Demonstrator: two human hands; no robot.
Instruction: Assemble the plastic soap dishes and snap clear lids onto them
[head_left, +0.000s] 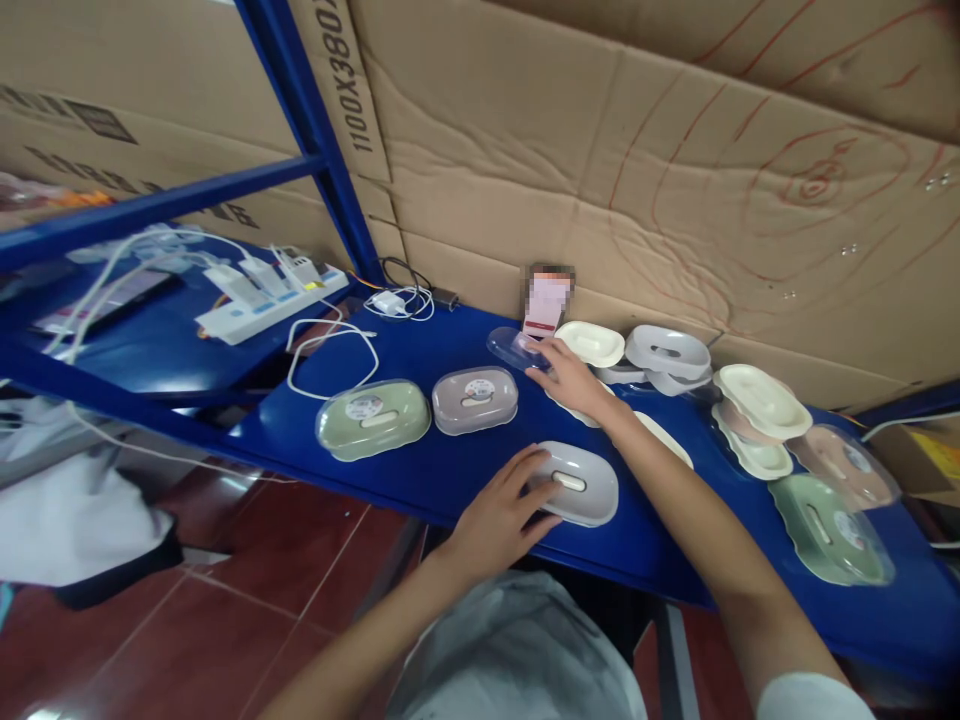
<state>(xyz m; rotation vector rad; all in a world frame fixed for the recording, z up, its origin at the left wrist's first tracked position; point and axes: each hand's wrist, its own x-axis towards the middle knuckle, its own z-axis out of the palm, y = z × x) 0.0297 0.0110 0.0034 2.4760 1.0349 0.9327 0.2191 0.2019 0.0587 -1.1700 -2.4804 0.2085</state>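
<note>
An oval grey soap dish [592, 492] with a pale insert in its middle slot lies near the table's front edge. My left hand [504, 512] grips its left end, the fingers reaching over the rim and into the dish. Farther back, my right hand [566, 375] has its fingertips on the right end of a clear plastic lid [507, 346], which bears a round sticker. Left of the hands sit two lidded dishes with stickers, one pinkish-grey [491, 410] and one green [373, 425]. White dish parts [660, 438] are partly hidden under my right arm.
Stacked white dishes [591, 343] and grey dishes [667, 350] stand at the back. More white [761, 400], pink [844, 462] and green [832, 535] ones lie at right. A phone [547, 300] leans against the cardboard; a white cable [334, 358] and power strip [270, 305] are left.
</note>
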